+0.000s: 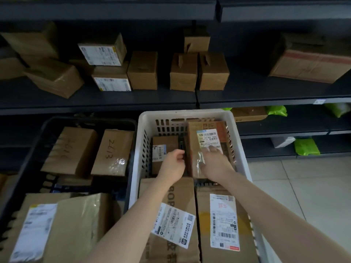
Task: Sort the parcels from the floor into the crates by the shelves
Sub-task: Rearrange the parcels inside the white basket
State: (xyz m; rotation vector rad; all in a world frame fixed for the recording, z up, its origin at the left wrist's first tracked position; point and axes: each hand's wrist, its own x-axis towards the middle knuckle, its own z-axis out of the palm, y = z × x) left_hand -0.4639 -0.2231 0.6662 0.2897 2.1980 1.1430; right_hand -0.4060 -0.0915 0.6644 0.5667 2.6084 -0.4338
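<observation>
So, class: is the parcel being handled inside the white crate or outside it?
Inside: the parcel sits within the walls of the white crate, right hand resting on it.

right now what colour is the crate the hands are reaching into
The crate is white, with slotted walls; the head view shows it best.

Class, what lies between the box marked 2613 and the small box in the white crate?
Head view: the wall of the black crate and the slotted wall of the white crate.

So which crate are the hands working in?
The white crate, right of the black crate: left hand and right hand both touch the tall parcel at its far end.
</observation>
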